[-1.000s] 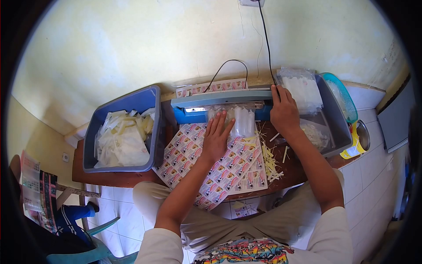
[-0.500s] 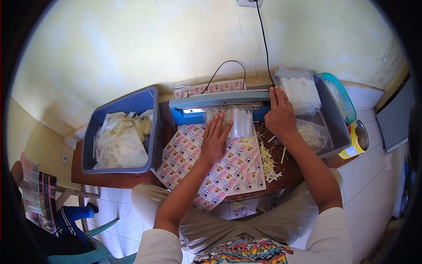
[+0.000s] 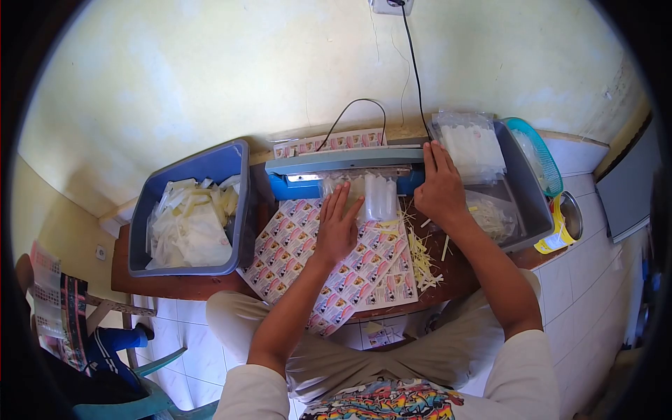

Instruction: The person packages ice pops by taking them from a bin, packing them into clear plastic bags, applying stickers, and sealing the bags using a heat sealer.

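Observation:
A blue sealing machine (image 3: pixel 281 187) with a long grey arm (image 3: pixel 336 160) stands across the back of the table. In front of it lies a clear plastic bag holding white tube-like pieces (image 3: pixel 380 198), its top edge under the arm. My left hand (image 3: pixel 339 227) rests on the bag's left part, fingers spread and gripping nothing. My right hand (image 3: pixel 442 185) lies with its extended fingers on the right end of the grey arm. Below the bag are printed sheets (image 3: pixel 308 252).
A grey-blue bin (image 3: pixel 243 210) of plastic packets stands left. Another grey bin (image 3: pixel 539 217) at right holds filled bags (image 3: pixel 472 147). Pale strips (image 3: pixel 421 262) litter the table. A teal basket (image 3: pixel 546 161), yellow can (image 3: pixel 556 234) and black cable (image 3: pixel 413 63) are nearby.
The whole view has shifted slightly, moving the scene a little leftward. Both hands keep their places on the bag and the grey arm.

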`<state>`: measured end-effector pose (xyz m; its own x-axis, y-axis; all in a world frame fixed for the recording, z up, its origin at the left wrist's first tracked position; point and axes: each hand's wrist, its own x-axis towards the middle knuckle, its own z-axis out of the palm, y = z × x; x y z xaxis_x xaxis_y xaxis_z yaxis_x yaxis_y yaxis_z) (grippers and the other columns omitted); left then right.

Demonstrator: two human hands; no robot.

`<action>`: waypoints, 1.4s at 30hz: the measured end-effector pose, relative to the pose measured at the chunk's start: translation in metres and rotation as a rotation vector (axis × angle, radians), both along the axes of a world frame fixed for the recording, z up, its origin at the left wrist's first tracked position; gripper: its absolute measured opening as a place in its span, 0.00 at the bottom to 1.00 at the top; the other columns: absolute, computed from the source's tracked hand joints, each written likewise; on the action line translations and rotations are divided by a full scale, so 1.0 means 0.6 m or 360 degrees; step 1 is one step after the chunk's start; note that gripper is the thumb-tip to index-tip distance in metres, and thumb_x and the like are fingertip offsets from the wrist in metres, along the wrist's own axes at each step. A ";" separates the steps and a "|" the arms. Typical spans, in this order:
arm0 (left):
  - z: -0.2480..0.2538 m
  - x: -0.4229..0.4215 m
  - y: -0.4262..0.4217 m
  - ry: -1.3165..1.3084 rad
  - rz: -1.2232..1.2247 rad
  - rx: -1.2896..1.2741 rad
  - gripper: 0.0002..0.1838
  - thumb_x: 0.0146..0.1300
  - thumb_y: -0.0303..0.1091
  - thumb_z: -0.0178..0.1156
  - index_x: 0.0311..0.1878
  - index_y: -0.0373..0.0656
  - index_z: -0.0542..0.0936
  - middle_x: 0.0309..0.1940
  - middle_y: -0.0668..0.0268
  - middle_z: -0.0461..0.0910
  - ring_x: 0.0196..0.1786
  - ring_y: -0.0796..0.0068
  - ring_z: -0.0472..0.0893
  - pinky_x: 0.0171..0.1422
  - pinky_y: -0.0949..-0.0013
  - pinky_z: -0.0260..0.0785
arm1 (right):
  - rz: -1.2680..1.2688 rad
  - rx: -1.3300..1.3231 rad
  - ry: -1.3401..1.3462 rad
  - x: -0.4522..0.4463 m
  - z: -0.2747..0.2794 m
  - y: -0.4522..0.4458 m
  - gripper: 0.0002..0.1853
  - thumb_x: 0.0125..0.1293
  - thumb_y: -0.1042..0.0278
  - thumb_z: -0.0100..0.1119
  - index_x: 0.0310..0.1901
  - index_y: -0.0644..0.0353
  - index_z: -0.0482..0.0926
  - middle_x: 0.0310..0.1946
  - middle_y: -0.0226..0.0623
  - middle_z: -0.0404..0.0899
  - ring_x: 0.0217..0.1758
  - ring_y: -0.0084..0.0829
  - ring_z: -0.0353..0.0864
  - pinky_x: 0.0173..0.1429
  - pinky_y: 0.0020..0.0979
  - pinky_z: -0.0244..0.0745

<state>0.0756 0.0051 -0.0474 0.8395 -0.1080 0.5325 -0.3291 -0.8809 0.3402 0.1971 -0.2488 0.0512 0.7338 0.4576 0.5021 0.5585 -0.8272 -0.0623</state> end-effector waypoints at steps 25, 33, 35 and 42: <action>-0.005 0.006 0.018 -0.0084 0.0185 -0.0277 0.38 0.67 0.22 0.67 0.82 0.46 0.73 0.88 0.41 0.52 0.89 0.34 0.55 0.91 0.42 0.53 | 0.0112 0.0066 0.0028 -0.002 0.000 -0.006 0.48 0.56 0.71 0.61 0.80 0.80 0.61 0.81 0.68 0.62 0.87 0.63 0.61 0.90 0.47 0.59; -0.007 0.007 0.017 -0.0078 0.0192 -0.0283 0.39 0.67 0.23 0.68 0.82 0.47 0.73 0.89 0.42 0.51 0.89 0.35 0.55 0.91 0.43 0.53 | 0.0100 0.0087 0.0004 -0.001 -0.002 -0.005 0.47 0.56 0.71 0.61 0.80 0.79 0.62 0.81 0.67 0.63 0.86 0.61 0.62 0.90 0.47 0.60; -0.008 0.007 0.018 -0.0073 0.0198 -0.0274 0.39 0.67 0.23 0.68 0.82 0.48 0.72 0.89 0.42 0.51 0.89 0.35 0.55 0.91 0.43 0.53 | 0.0087 0.0083 -0.0005 -0.002 -0.003 -0.005 0.47 0.56 0.71 0.61 0.80 0.79 0.63 0.81 0.66 0.63 0.86 0.60 0.62 0.89 0.47 0.61; -0.006 0.006 0.019 -0.0055 0.0186 -0.0283 0.40 0.66 0.23 0.69 0.82 0.48 0.73 0.89 0.43 0.51 0.89 0.35 0.55 0.91 0.43 0.54 | 0.0101 0.0127 -0.0017 0.001 -0.005 -0.005 0.45 0.58 0.73 0.61 0.80 0.79 0.63 0.81 0.65 0.64 0.86 0.60 0.63 0.89 0.47 0.63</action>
